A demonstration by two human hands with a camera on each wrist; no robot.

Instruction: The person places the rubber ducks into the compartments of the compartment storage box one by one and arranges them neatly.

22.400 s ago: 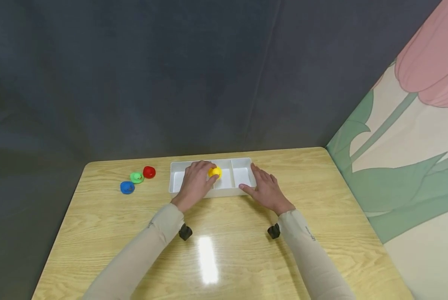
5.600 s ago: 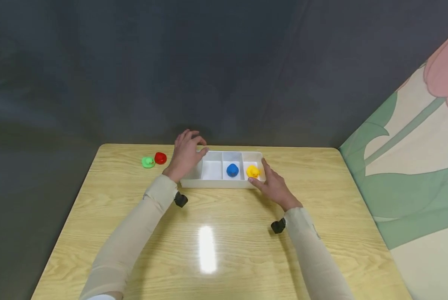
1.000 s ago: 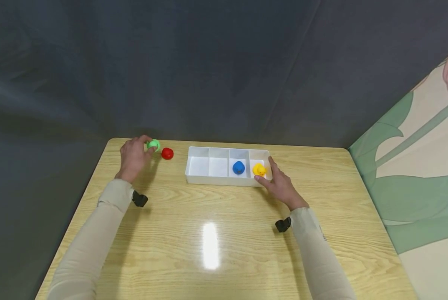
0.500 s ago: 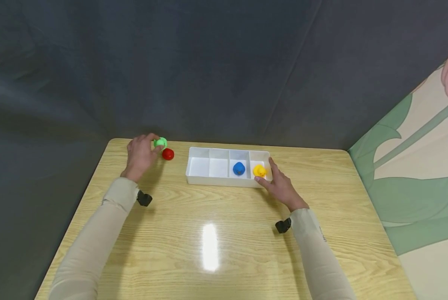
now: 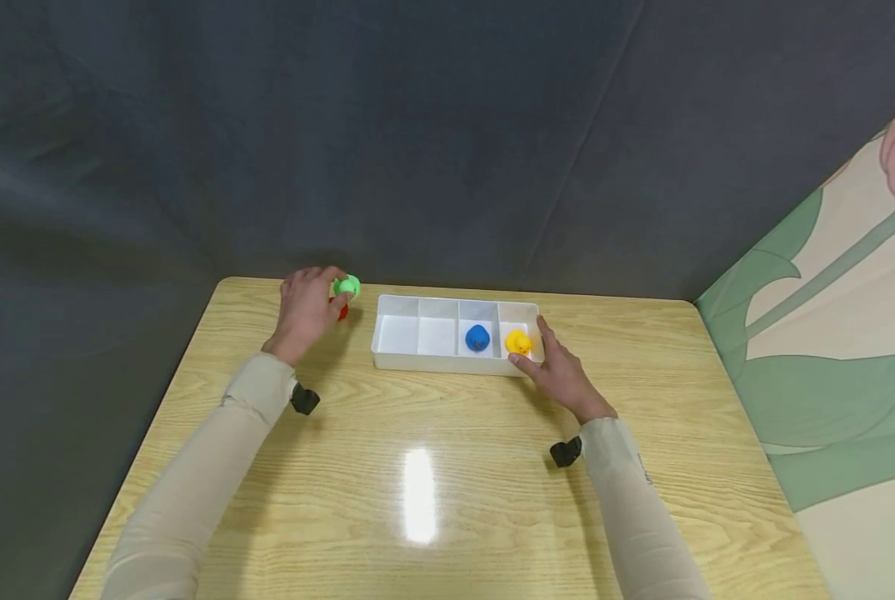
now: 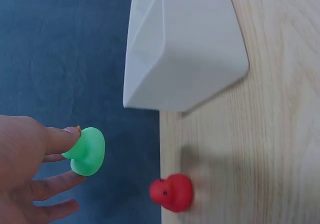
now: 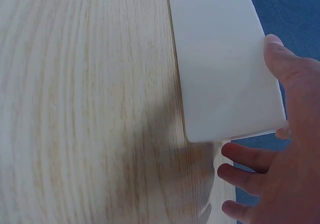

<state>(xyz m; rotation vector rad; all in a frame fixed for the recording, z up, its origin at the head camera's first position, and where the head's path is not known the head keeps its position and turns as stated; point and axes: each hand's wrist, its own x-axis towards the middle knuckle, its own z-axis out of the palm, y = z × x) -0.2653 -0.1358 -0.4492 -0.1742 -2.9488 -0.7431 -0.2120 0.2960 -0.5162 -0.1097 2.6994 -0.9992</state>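
My left hand [image 5: 308, 312] pinches a small green rubber duck [image 5: 348, 287] between thumb and fingers, near the table's far edge. In the left wrist view the green duck [image 6: 89, 154] is raised, its beak beside the thumb tip. A red rubber duck [image 6: 172, 191] sits on the table close by, partly covered by the hand in the head view. The white divided box [image 5: 432, 362] stands to its right. My right hand [image 5: 563, 375] rests at the box's right end, thumb at the front rim, other fingers extended loosely past the end wall [image 7: 230, 84].
Inside the box, a yellow duck [image 5: 518, 342] occupies the rightmost compartment and a blue duck [image 5: 477, 337] the one beside it. The two left compartments [image 5: 417, 329] hold nothing. A dark curtain [image 5: 447, 150] hangs behind the wooden table [image 5: 492, 500].
Earlier, the yellow and blue ducks came into the box. Over the last second my left hand has carried the green duck rightward, past the red one. The right hand has stayed at the box.
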